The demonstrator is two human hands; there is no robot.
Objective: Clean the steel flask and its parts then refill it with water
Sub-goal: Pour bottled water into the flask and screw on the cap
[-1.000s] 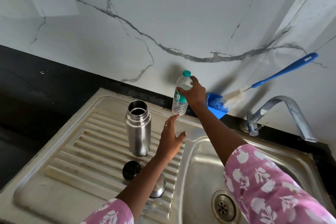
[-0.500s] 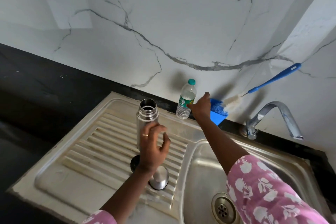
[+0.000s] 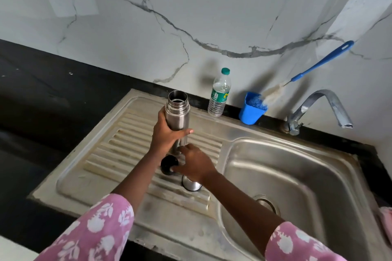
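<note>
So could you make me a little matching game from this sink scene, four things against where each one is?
Things:
1. flask
2. water bottle
3. brush
4. black stopper

Places:
A. standing in the blue cup
B. lying on the ribbed drainboard
C. gripped in the left hand
D. upright by the wall, cap on

Pairs: 1-C, 2-D, 3-A, 4-B

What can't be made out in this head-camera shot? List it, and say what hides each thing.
- Flask base: hidden by the left hand and right hand; standing or lifted, cannot tell.
- Steel cup: mostly covered by the right wrist.
- Black stopper: right fingertips are at it; gripped or not, unclear.
- Flask contents: inside too dark.
- Drain: partly behind the right forearm.
- Pink object: cut by the right edge.
</note>
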